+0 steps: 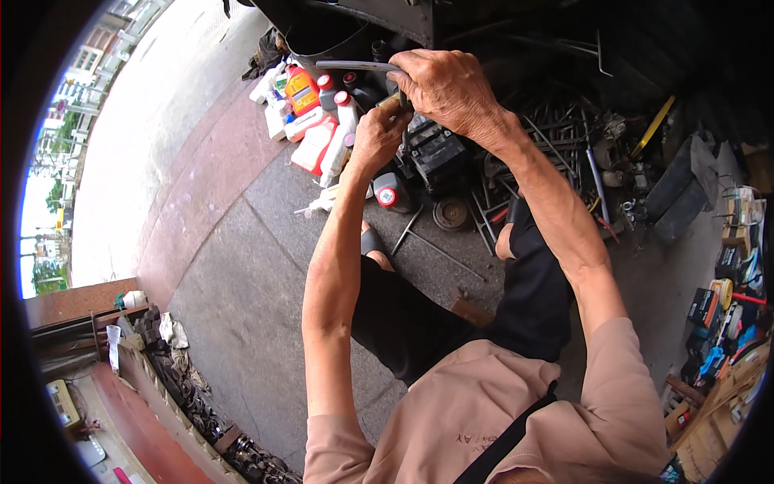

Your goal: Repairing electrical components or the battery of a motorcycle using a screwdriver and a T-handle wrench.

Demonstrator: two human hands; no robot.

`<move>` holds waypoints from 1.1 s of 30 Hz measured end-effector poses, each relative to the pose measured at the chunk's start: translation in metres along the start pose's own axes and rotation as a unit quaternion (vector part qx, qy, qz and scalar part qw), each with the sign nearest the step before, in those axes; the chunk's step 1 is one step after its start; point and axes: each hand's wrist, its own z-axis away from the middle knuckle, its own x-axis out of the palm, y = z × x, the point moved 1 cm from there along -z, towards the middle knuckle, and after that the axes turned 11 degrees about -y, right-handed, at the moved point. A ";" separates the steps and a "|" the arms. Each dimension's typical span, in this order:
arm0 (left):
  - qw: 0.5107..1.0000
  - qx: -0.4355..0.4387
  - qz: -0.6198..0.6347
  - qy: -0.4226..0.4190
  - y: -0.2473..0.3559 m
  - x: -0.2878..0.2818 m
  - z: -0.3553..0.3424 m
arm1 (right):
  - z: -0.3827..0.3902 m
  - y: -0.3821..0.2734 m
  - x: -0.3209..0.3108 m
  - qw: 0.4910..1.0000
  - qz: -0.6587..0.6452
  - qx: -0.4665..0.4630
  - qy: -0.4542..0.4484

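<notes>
Both my arms reach forward and up, with the hands close together at the top middle. My right hand (447,87) is closed around a slim grey metal bar (351,65), which sticks out to the left past the fingers; its gripped end is hidden, so its exact kind does not show. Just below and to the left, my left hand (379,137) is closed on a small brass-coloured piece (389,106) that shows above the thumb and fingers. A dark part stands between the two hands, mostly covered by the fingers.
Beyond my hands stand several bottles and jugs, among them an orange jug (301,89). A black battery (434,149) sits below my right wrist. Metal rods (556,133) pile up on the right. A T-shaped tool (439,254) lies between my feet; boxes (703,306) line the right side.
</notes>
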 end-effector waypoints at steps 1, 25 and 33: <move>1.000 0.007 0.002 0.008 0.000 0.001 0.000 | 0.000 0.001 0.002 1.000 -0.006 0.002 0.008; 0.999 -0.031 -0.038 0.006 0.004 0.001 0.001 | 0.005 0.002 0.001 1.000 0.026 0.001 0.015; 0.998 0.007 -0.050 0.043 0.003 0.003 0.001 | 0.008 0.004 0.003 0.998 0.008 0.052 -0.023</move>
